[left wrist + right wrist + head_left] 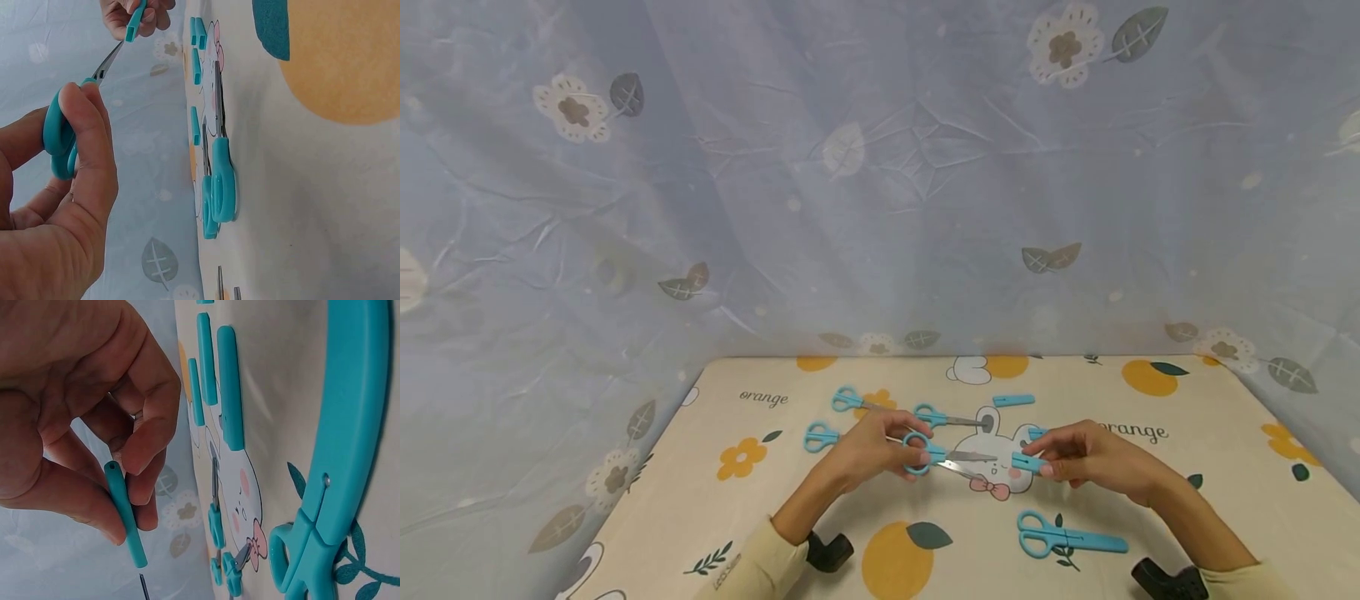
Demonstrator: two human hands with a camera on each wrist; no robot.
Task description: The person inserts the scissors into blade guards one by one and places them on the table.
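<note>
My left hand (872, 450) grips a pair of scissors (934, 452) by its light-blue loop handles. Its bare metal blades point right, toward my other hand. Between thumb and fingers, my right hand (1093, 454) pinches a light-blue blade cover (1027, 463). The blade tip is right at the cover's mouth with a slim gap, as the right wrist view shows on the held cover (128, 519). Both pieces are held above the table. In the left wrist view the thumb and fingers lie around the scissors' handle (59, 134).
Uncovered scissors (930, 415) lie behind my left hand, with others (847, 398) (822, 437) farther left. Loose blade covers (1013, 400) (231, 387) lie toward the back and right. Covered scissors (1097, 542) lie at front right on the patterned tablecloth (760, 517). A curtain (880, 208) hangs behind.
</note>
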